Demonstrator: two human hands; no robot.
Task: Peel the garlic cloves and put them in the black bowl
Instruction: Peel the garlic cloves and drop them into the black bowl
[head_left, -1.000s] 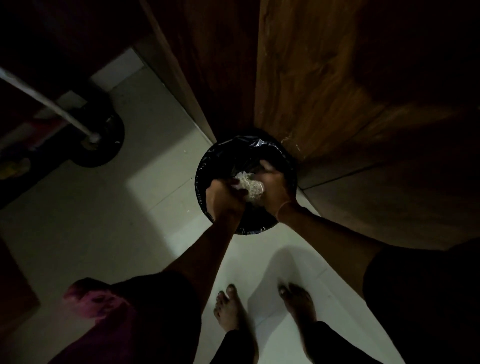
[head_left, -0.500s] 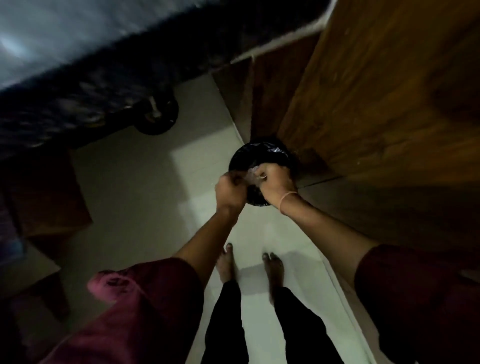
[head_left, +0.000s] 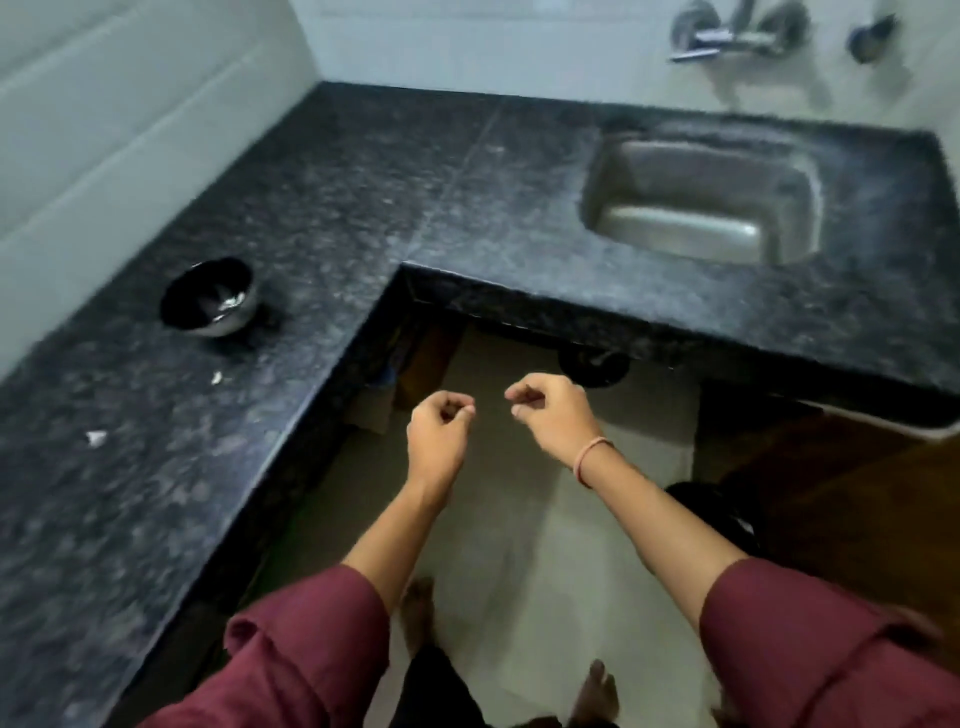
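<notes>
The black bowl (head_left: 193, 291) stands on the left arm of the dark granite counter (head_left: 322, 208), near the wall. Some pale pieces (head_left: 229, 302) lie inside it; blur hides whether they are peeled cloves. My left hand (head_left: 439, 431) and my right hand (head_left: 550, 410) hang side by side in the air over the floor, in front of the counter's inner corner. Both have their fingers curled in with the thumb at the fingertips, and nothing shows in either. They are well right of the bowl and touch nothing.
Two white peel scraps (head_left: 216, 378) (head_left: 96, 437) lie on the counter in front of the bowl. A steel sink (head_left: 706, 202) is set into the back right, with a tap (head_left: 727, 26) on the tiled wall. A black-lined bin (head_left: 711, 514) stands low right by a wooden cabinet.
Earlier both hands held a clump of white peel over the black-lined bin. Now the view has swung up to the counter and both hands are raised with nothing in them.
</notes>
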